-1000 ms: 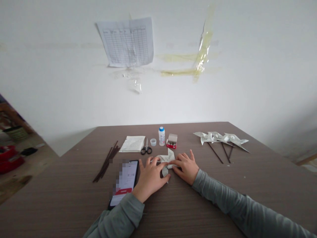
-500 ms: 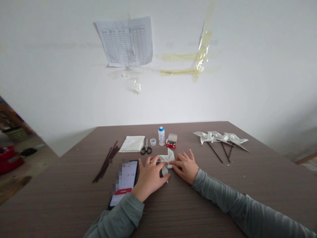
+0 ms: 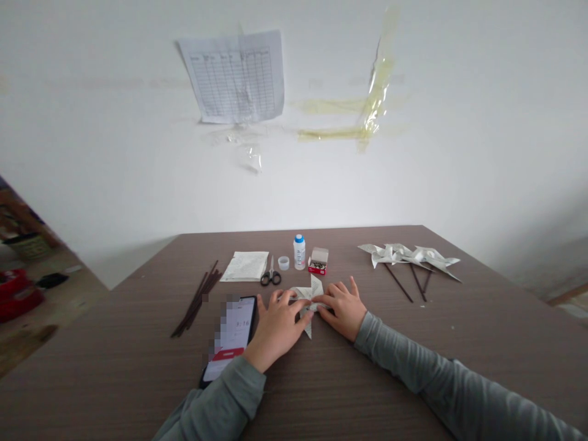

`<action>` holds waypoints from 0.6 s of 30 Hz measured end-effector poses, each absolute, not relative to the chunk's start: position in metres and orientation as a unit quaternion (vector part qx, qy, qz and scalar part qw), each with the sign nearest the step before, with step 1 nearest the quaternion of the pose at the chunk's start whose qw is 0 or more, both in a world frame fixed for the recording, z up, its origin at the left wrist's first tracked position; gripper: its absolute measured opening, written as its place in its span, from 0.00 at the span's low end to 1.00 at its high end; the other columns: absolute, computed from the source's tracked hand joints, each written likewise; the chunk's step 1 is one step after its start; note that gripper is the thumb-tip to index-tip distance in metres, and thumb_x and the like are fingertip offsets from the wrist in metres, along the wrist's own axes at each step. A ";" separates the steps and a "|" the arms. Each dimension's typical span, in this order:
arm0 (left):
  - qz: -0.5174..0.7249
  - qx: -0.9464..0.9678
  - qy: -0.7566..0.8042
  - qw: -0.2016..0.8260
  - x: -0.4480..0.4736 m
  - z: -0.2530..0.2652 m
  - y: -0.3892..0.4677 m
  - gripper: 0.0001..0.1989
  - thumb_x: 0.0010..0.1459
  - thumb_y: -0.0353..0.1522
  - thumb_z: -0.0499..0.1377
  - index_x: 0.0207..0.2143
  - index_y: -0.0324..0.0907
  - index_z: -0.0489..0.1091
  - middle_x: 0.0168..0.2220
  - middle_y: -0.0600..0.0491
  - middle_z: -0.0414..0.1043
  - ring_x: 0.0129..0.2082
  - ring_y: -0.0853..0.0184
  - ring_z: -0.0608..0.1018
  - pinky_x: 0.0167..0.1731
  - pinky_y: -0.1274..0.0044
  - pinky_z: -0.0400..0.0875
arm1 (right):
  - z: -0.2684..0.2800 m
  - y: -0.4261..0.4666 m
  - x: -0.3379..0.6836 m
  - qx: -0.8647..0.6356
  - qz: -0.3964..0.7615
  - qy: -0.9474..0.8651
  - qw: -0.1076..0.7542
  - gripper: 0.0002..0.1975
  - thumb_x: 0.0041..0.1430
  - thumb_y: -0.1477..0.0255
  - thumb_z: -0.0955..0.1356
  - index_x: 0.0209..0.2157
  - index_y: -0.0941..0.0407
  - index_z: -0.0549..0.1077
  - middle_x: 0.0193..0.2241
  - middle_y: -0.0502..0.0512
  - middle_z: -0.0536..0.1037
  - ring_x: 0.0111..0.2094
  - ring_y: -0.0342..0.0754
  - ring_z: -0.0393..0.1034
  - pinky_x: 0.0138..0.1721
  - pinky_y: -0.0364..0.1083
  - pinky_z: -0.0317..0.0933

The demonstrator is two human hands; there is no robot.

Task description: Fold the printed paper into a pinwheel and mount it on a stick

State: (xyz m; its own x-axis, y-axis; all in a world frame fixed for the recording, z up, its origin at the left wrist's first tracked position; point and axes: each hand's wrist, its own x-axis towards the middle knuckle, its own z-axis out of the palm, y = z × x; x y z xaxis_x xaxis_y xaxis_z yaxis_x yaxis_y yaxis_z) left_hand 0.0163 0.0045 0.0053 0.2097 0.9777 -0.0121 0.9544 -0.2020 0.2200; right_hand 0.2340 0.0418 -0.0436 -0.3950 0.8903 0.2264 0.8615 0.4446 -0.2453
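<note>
A printed-paper pinwheel [image 3: 316, 285] lies on the table between my hands, partly covered by my fingers. My left hand [image 3: 281, 327] holds its left side, thumb and fingertips bent onto the folded paper near the centre. From the right, my right hand [image 3: 342, 308] presses its index finger and thumb on the paper at the middle. The pinwheel's centre is mostly hidden under the fingertips. Just beyond it stand a small red box [image 3: 318, 267] with little metal pieces inside and a white bottle with a blue cap [image 3: 299, 253].
Black-handled scissors [image 3: 271, 277], a small clear cup [image 3: 283, 263] and stacked paper squares [image 3: 245, 267] lie at the back. A phone [image 3: 232, 337] is beside my left forearm, with brown sticks [image 3: 197, 303] further left. Several finished pinwheels [image 3: 408, 254] on sticks lie at the right.
My left thumb has shifted slightly up toward the pinwheel's centre, uncovering more of the near blade. My right hand has moved slightly left. The other things stay put.
</note>
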 end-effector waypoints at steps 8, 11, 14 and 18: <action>0.067 0.766 0.633 0.089 0.019 0.006 0.007 0.29 0.80 0.34 0.73 0.78 0.62 0.86 0.79 0.43 0.84 0.86 0.34 0.76 0.87 0.21 0.59 | -0.045 0.042 0.236 -0.522 0.042 -0.834 0.173 0.19 0.83 0.70 0.74 0.63 0.38 0.95 0.52 0.57 0.88 0.62 0.64 0.81 0.86 0.85 0.59; 0.068 0.765 0.634 0.091 0.020 0.008 0.007 0.28 0.79 0.34 0.73 0.76 0.64 0.88 0.79 0.45 0.85 0.85 0.33 0.77 0.88 0.21 0.58 | -0.047 0.043 0.238 -0.514 0.036 -0.839 0.177 0.20 0.83 0.70 0.74 0.64 0.38 0.95 0.52 0.57 0.88 0.61 0.64 0.82 0.85 0.86 0.60; 0.066 0.768 0.631 0.087 0.019 0.009 0.006 0.26 0.79 0.34 0.73 0.75 0.65 0.89 0.79 0.46 0.85 0.85 0.33 0.77 0.88 0.22 0.57 | -0.046 0.042 0.239 -0.515 0.037 -0.838 0.175 0.21 0.83 0.70 0.74 0.66 0.38 0.95 0.53 0.57 0.88 0.63 0.64 0.82 0.86 0.87 0.59; 0.063 0.771 0.628 0.082 0.019 0.011 0.005 0.26 0.80 0.35 0.73 0.75 0.64 0.89 0.80 0.45 0.85 0.85 0.34 0.77 0.89 0.22 0.55 | -0.043 0.040 0.238 -0.517 0.052 -0.837 0.171 0.22 0.84 0.70 0.74 0.67 0.38 0.94 0.56 0.59 0.89 0.64 0.64 0.83 0.87 0.87 0.57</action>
